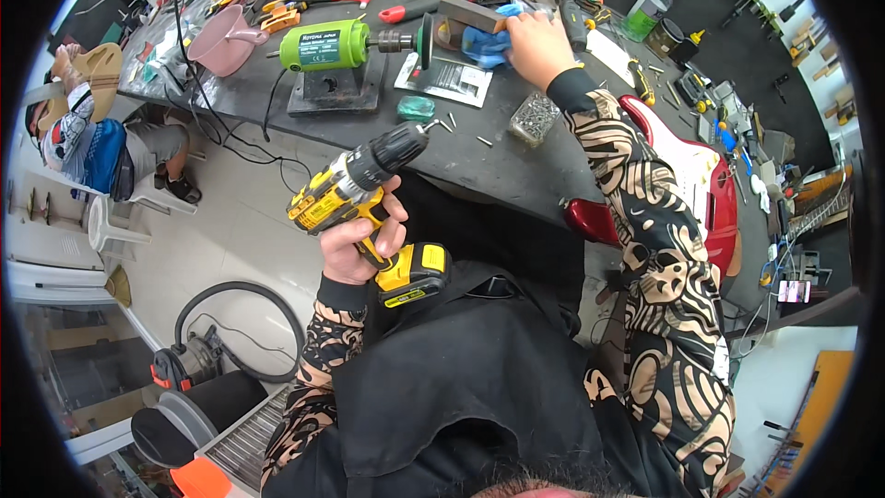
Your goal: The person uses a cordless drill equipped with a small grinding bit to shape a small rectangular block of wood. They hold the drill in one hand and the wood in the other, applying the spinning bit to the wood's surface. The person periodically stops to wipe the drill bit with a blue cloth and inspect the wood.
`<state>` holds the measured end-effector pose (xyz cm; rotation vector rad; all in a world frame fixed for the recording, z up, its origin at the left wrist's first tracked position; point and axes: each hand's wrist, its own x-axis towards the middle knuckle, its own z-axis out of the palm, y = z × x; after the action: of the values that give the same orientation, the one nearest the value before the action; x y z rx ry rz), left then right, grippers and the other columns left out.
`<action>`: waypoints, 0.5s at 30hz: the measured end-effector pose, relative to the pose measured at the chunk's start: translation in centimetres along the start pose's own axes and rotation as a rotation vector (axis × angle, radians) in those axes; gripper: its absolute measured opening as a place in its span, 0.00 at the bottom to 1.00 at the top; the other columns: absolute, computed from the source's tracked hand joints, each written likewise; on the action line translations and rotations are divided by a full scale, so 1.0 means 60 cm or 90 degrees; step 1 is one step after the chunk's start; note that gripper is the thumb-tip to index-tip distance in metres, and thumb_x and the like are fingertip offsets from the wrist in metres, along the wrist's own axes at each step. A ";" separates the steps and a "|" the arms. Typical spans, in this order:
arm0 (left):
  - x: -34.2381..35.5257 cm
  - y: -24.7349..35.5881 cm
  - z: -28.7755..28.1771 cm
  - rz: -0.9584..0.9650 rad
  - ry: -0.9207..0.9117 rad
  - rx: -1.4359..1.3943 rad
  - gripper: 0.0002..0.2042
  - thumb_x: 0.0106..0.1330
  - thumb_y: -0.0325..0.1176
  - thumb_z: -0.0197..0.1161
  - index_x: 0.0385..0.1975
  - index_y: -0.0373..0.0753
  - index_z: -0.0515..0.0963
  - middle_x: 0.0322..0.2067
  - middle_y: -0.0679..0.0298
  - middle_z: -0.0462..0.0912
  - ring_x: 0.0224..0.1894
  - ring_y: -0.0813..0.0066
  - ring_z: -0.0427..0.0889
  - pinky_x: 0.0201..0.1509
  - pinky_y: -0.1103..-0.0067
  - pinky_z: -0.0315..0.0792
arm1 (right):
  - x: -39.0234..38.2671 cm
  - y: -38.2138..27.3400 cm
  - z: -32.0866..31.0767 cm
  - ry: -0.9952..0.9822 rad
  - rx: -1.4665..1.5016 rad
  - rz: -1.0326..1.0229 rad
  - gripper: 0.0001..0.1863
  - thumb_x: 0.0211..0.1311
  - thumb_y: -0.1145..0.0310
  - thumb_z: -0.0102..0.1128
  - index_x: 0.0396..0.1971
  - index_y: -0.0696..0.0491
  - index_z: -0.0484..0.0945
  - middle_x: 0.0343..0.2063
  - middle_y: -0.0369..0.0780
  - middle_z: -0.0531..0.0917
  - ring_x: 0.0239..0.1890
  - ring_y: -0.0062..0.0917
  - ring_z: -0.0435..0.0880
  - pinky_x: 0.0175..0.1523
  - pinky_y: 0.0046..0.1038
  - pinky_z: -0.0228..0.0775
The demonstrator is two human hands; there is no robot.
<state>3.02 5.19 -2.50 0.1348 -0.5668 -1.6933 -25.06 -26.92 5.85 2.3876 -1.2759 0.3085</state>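
My left hand is wrapped round the grip of a yellow and black cordless drill. The drill's chuck points up and to the right, with a short bit in it, and its battery hangs beside my apron. Across the bench my right hand reaches to a blue cloth and the end of a dark rectangular block. Its fingers are curled there; their tips and anything between them are hidden. Nearer me, a clear box of small screws stands below that hand.
A green bench grinder with a disc stands left of the cloth, near a pink pot. Below my right forearm lies a red and white guitar body. Loose metal pieces lie near the bench's front edge. Another person sits at far left.
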 end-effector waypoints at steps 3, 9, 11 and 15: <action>0.009 0.002 0.026 -0.003 0.054 0.045 0.36 0.64 0.30 0.71 0.73 0.24 0.72 0.53 0.42 0.90 0.29 0.71 0.86 0.35 0.76 0.78 | 0.018 0.036 -0.028 0.065 0.155 0.049 0.16 0.66 0.59 0.70 0.48 0.52 0.88 0.49 0.45 0.90 0.57 0.46 0.87 0.61 0.51 0.78; 0.045 -0.016 0.049 -0.006 0.058 0.039 0.32 0.69 0.36 0.71 0.71 0.27 0.74 0.54 0.40 0.89 0.29 0.71 0.87 0.34 0.77 0.79 | -0.028 0.085 -0.114 0.206 0.559 0.205 0.19 0.72 0.64 0.64 0.56 0.59 0.83 0.43 0.49 0.90 0.44 0.39 0.92 0.49 0.41 0.82; 0.048 -0.023 0.049 -0.020 0.079 0.053 0.28 0.72 0.39 0.67 0.68 0.29 0.76 0.55 0.38 0.89 0.27 0.73 0.85 0.34 0.77 0.80 | -0.091 0.034 -0.205 0.092 0.813 0.259 0.17 0.78 0.68 0.60 0.62 0.55 0.81 0.46 0.34 0.87 0.42 0.19 0.86 0.50 0.24 0.80; 0.058 -0.045 0.056 -0.058 0.113 0.073 0.27 0.73 0.40 0.63 0.68 0.32 0.76 0.57 0.38 0.88 0.24 0.74 0.83 0.31 0.77 0.80 | -0.196 -0.035 -0.239 0.039 1.109 0.315 0.16 0.78 0.68 0.58 0.59 0.57 0.82 0.43 0.33 0.86 0.41 0.15 0.81 0.49 0.22 0.75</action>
<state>-1.45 3.11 0.00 0.3948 -0.5309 -1.7167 -29.84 -10.66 13.65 2.9416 -1.9030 2.4324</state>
